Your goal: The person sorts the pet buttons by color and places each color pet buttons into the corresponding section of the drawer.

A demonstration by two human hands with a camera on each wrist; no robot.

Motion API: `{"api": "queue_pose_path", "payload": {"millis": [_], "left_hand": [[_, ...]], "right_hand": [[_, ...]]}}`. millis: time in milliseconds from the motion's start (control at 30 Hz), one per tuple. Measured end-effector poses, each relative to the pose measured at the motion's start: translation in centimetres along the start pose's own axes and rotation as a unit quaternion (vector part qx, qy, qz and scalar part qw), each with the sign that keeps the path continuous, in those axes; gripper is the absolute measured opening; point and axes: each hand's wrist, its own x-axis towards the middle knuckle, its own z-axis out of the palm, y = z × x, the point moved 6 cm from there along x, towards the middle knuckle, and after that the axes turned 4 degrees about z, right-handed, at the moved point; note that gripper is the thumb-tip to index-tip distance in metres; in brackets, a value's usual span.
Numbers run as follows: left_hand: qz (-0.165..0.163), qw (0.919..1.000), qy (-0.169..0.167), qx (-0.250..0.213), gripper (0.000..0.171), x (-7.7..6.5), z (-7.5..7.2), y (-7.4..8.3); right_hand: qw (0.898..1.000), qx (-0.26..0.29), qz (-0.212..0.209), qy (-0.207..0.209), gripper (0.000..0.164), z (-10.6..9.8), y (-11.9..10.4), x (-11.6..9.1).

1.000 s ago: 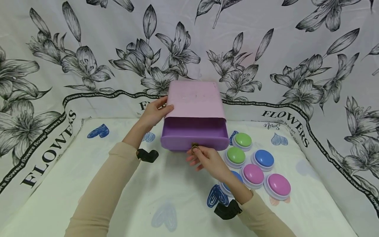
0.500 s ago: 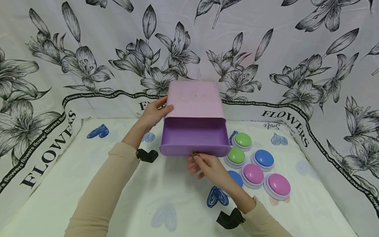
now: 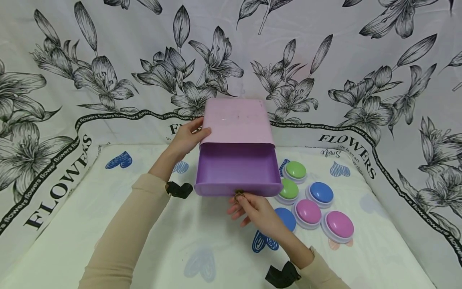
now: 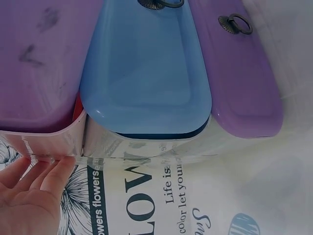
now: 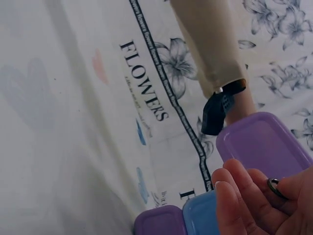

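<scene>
With our right hand (image 3: 254, 210) we pinched the dark metal ring pull (image 3: 239, 196). The purple drawer (image 3: 216, 190) stood just ahead of that hand, partway out of the pink cabinet (image 3: 238, 120). Our left hand (image 3: 187, 138) rested against the cabinet's side, fingers nearly straight, not wrapped around anything. We judged the drawer light, stiff plastic, probably slick under bare skin, so the ring seemed our surest hold and the cabinet's side a sensible place to brace; the small ring mount looked the weakest part. Six domed push buttons (image 3: 308, 211) lay to our right hand's right, one blue partly behind it.
</scene>
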Motion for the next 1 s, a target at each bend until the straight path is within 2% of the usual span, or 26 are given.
{"api": "queue_pose_path", "payload": {"millis": [733, 1000], "left_hand": [[0.0, 1.0, -0.009, -0.004, 0.065, 0.0, -0.1, 0.0], [-0.01, 0.9997, -0.022, -0.01, 0.063, -1.6, 0.3, 2.4]], "right_hand": [[1.0, -0.006, -0.008, -0.021, 0.039, 1.0, 0.4, -2.0], [1.0, -0.006, -0.008, -0.021, 0.038, 1.2, 0.6, -2.3]]}}
